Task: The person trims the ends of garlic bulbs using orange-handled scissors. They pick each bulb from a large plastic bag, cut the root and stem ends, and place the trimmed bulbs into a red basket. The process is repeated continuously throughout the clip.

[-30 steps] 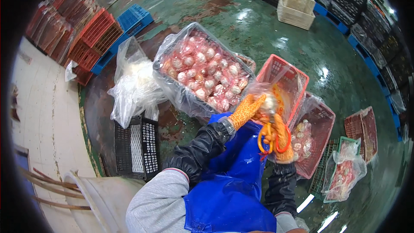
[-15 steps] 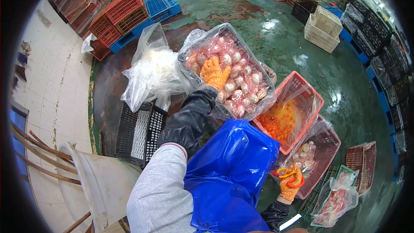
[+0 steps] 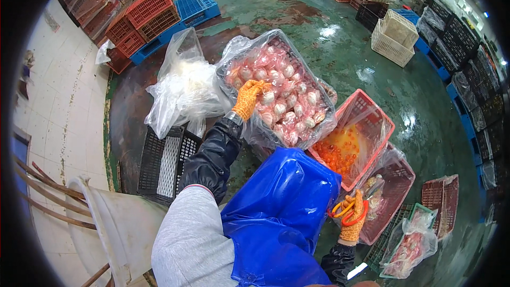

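In the orange textured glove, my left hand (image 3: 247, 99) is over the left side of a dark crate (image 3: 312, 69) lined with clear plastic. Its fingers are drawn together at pink film; what they pinch is too small to make out. The crate is heaped with white round things in pink film (image 3: 281, 109). My right hand (image 3: 351, 217), gloved alike, is closed around scissors (image 3: 342, 208) with orange-red handles. It hovers by a dark red crate (image 3: 394, 191) holding a few wrapped pieces. Between them, a red crate (image 3: 378, 112) holds orange balls (image 3: 342, 151) in yellow liquid.
A clear bag of whitish material (image 3: 183, 87) and a black crate (image 3: 154, 165) are at left. A white tub (image 3: 114, 223) stands lower left. Crates (image 3: 438, 202) lie at lower right, with stacks along both sides. The green floor (image 3: 297, 5) is wet.
My left hand has pulled back left and toward me from the middle of the heap, its spread fingers now drawn together. My right hand has turned slightly upward, still holding the scissors.
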`<state>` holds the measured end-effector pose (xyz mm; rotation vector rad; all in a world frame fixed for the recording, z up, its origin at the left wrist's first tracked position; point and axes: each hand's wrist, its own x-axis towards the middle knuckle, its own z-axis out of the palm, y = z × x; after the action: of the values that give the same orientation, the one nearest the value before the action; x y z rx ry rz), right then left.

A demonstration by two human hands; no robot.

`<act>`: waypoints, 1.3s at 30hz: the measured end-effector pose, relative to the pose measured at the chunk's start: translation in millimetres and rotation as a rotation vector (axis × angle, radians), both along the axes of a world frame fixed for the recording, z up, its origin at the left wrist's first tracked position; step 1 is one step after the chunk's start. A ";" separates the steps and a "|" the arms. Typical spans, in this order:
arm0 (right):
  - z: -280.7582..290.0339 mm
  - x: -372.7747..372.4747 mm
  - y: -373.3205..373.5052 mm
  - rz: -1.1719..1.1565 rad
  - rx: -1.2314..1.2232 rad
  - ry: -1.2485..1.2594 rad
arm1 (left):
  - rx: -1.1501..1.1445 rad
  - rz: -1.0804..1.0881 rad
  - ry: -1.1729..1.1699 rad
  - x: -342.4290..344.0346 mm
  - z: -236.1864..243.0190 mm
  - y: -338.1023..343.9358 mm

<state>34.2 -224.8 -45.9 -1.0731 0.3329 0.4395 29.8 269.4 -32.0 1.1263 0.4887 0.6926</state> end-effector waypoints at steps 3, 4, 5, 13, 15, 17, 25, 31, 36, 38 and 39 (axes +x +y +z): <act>6.7 3.6 13.0 0.107 0.150 -0.077 | 0.472 -0.020 -0.085 -9.3 -1.1 1.2; 15.8 5.2 24.4 0.107 0.107 -0.092 | 0.050 -0.076 -0.093 -9.2 -5.1 -8.1; 30.7 4.7 34.5 0.114 0.123 -0.138 | -0.375 -0.140 -0.094 -6.0 1.2 -27.8; 93.4 -1.3 125.4 0.072 -0.910 -1.234 | -0.796 -0.341 -0.153 16.1 3.7 -163.1; 70.1 9.0 123.4 0.332 -1.204 -1.400 | -0.797 -0.440 -0.136 7.8 31.1 -189.0; 57.0 4.3 114.7 0.350 -0.925 -1.082 | -0.676 -0.447 -0.029 4.1 26.1 -184.8; 77.6 14.5 106.3 0.402 -0.034 -0.248 | -0.168 -0.755 0.122 -3.1 16.0 -202.9; 93.7 0.7 126.2 0.167 0.201 -0.128 | -0.536 -0.937 0.177 15.6 14.7 -216.2; -4.8 9.8 98.2 0.052 -0.037 -0.450 | -0.153 -0.806 0.121 -5.8 49.0 -240.2; 32.2 -2.4 110.4 0.021 -0.035 -0.478 | 0.235 -0.505 0.226 -18.4 27.8 -267.7; 34.9 -4.9 113.7 -0.031 0.101 -0.409 | 0.188 -0.502 0.239 -17.6 26.9 -273.1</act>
<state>29.3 -111.1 -11.0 -1.0301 -0.0348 0.1990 12.2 -3.8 -5.1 1.4496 0.3236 0.1671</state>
